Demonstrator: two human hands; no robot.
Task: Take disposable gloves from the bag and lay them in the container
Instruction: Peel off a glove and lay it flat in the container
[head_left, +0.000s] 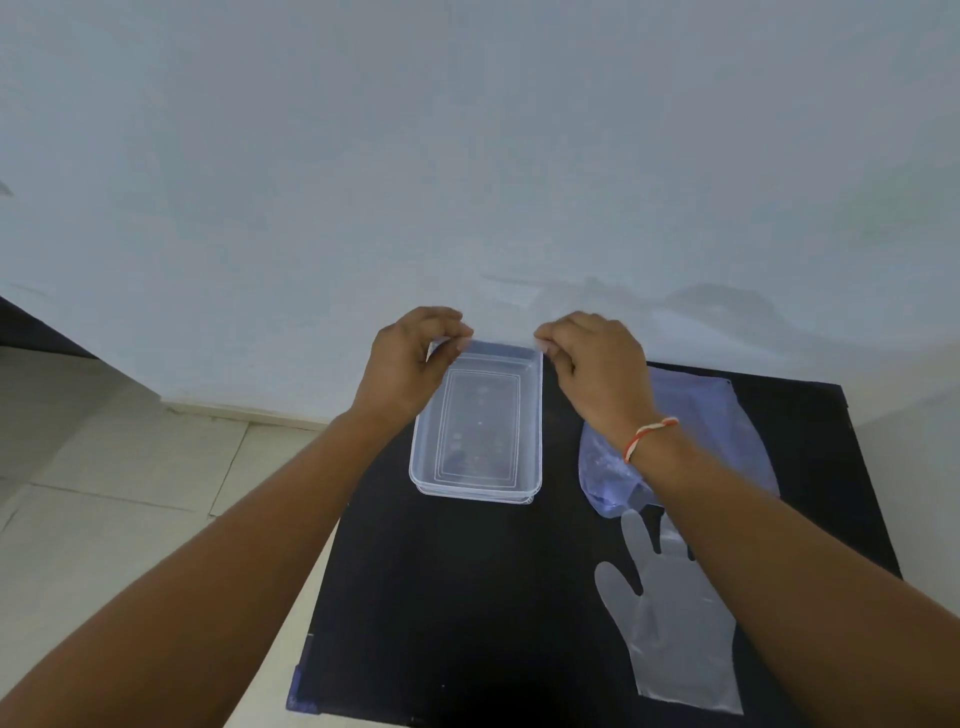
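Note:
A clear rectangular plastic container (475, 491) sits on the black table (467, 597), with a clear lid (480, 415) on top of it. My left hand (408, 366) pinches the lid's far left corner and my right hand (595, 371) pinches its far right corner; the far edge looks slightly raised. To the right lies a bluish transparent bag (727, 441), partly hidden by my right forearm. One clear disposable glove (675, 634) lies flat on the table in front of the bag, fingers pointing away from me.
The table stands against a pale wall (467, 156). Light floor tiles (130, 493) show to the left, beyond the table's left edge. A red and white thread is tied around my right wrist (649, 436).

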